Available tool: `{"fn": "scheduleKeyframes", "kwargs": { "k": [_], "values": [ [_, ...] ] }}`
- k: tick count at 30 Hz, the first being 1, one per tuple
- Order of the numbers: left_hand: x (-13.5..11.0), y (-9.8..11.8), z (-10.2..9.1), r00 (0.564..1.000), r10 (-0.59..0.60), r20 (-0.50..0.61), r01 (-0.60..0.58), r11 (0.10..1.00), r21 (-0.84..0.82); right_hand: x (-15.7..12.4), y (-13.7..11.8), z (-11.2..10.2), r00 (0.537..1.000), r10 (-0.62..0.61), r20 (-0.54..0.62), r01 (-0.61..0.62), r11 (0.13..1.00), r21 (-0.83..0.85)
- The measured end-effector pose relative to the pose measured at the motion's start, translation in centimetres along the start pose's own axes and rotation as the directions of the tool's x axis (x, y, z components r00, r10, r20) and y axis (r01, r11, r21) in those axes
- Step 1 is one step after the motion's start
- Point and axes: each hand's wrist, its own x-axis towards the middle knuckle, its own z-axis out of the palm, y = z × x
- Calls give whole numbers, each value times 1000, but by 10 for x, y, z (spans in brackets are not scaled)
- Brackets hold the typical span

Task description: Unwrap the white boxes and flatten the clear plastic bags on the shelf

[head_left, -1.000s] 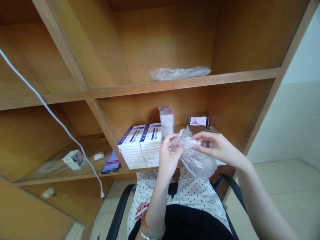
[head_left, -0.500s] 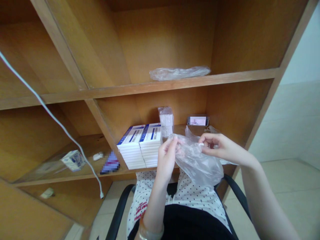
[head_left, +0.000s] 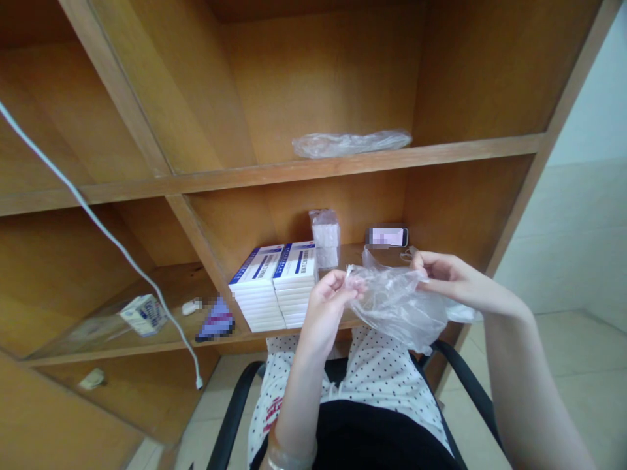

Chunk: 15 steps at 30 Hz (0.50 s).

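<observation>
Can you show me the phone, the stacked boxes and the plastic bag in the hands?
Phone (head_left: 389, 237), head view: its lit screen.
Stacked boxes (head_left: 264, 300), head view: left stack's front edges.
Plastic bag (head_left: 399, 305), head view: its crumpled middle.

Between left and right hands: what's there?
A clear plastic bag, crumpled, spanning from the left hand to the right hand; the head view shows it.

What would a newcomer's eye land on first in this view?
Probably the clear plastic bag, held between the left hand and right hand, right of centre. Next, perhaps, the two stacks of white boxes with blue print, just left of the left hand. Then the white cable slanting down the picture's left side.
</observation>
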Motion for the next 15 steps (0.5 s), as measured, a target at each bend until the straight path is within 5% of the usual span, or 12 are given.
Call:
{"fn": "scheduleKeyframes", "kwargs": {
  "k": [5, 15],
  "values": [
    [-2, 8, -2, 995, -73, 62, 88, 952, -292, -6, 0, -12, 999, 4, 43, -3, 1000, -17],
    [-2, 17, -9, 1000, 6, 15, 1, 906, -424, -17, 10, -34, 998, -40, -58, 49, 986, 162]
  ]
}}
